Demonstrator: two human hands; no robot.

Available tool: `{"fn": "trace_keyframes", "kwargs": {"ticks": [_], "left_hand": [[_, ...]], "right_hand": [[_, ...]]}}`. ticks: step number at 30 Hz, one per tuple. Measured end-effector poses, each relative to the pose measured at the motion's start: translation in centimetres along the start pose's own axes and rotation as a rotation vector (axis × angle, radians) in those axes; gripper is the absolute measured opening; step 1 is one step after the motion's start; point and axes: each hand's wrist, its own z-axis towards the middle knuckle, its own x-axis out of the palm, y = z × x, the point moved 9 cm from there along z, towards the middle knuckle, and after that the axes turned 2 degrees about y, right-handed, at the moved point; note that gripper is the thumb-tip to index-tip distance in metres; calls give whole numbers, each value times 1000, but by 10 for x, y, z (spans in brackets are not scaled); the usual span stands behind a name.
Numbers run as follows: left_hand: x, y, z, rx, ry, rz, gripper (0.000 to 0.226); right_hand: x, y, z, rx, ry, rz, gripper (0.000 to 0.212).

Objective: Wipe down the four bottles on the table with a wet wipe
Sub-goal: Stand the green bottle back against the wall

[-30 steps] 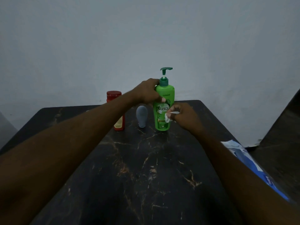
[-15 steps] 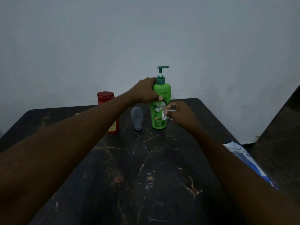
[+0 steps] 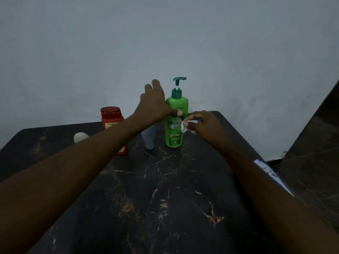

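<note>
From the head camera, our only view, we see the green pump bottle [image 3: 176, 121] standing upright near the far edge of the dark marbled table [image 3: 165, 198], toward its right far corner. Our left hand [image 3: 154, 105] is spread, fingers fanned upward beside the bottle's shoulder, with only the thumb [image 3: 178, 112] laid across the front of the bottle; it is not gripping. Our right hand [image 3: 205, 125] pinches a small crumpled wet wipe [image 3: 184, 128] between thumb and fingers, the wipe touching the bottle's label on its right side.

Along the same far edge stand the other three: a small grey bottle [image 3: 149, 139] just left of the green one and partly behind our left wrist, a red-capped bottle [image 3: 112, 121] further left, and a white rounded one [image 3: 80, 137] toward the left far corner, mostly hidden by our forearm.

The risk, as we judge it, is tipping. The pump bottle is tall and barely steadied, so a sideways push from the wipe could topple it into the grey bottle next to it. Our left forearm also passes right over the red-capped bottle and could knock it down. The wipe is small and bunched, so it may miss much of the surface.
</note>
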Motion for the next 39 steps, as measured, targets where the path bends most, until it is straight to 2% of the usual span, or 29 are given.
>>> {"fn": "trace_keyframes", "kwargs": {"ticks": [2, 4, 9, 11, 14, 20, 27, 33, 39], "left_hand": [[-20, -11, -22, 72, -179, 13, 75], [-28, -29, -44, 171, -247, 8, 49], [-9, -82, -66, 389, -149, -135, 22], [3, -101, -56, 383, -106, -152, 30], [24, -129, -36, 346, 25, -225, 39], [87, -212, -14, 393, 292, -353, 13], [203, -309, -21, 472, 571, -414, 11], [331, -385, -77, 584, 855, -365, 6], [461, -420, -155, 680, 1157, -198, 10]], "right_hand": [[-13, 3, -3, 24, -39, 76, 8], [-27, 6, -7, 44, -81, 144, 11], [-61, 17, -19, 99, -107, 225, 19], [-83, 20, -28, 129, -120, 260, 21], [-123, 21, -42, 177, -183, 280, 19], [-212, -6, -90, 334, -366, 355, 17], [-294, -64, -185, 495, -578, 401, 18], [-333, -143, -295, 677, -773, 395, 15], [-326, -229, -412, 902, -946, 367, 14]]}}
